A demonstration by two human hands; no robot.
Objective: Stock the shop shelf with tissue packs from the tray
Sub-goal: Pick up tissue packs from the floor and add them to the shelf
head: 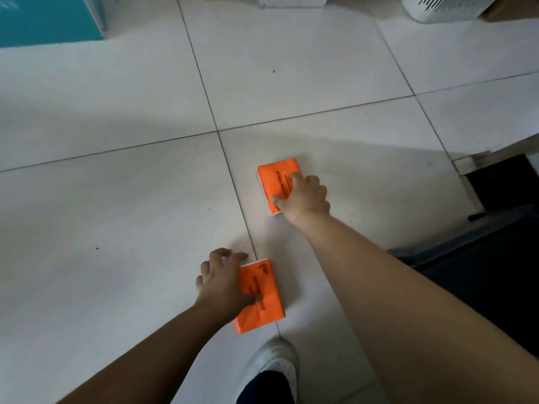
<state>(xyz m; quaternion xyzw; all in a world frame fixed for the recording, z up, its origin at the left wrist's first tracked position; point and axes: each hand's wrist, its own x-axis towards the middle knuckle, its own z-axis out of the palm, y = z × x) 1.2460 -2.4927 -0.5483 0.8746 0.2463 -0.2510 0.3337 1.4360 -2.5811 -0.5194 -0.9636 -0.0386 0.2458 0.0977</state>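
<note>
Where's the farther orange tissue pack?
Head view, right of centre: the farther orange tissue pack is gripped in the right hand, beyond the nearer pack in the left hand, right of the grout line.

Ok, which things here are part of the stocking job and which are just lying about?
Job: near orange tissue pack, gripped by the left hand; far orange tissue pack, gripped by the right hand.
Lying about: teal box, white box, white slatted unit, on the tiled floor.

The white tiled floor (116,199) is carrying two orange tissue packs, the far pack (275,176) and the near pack (264,310) lying apart.
</note>
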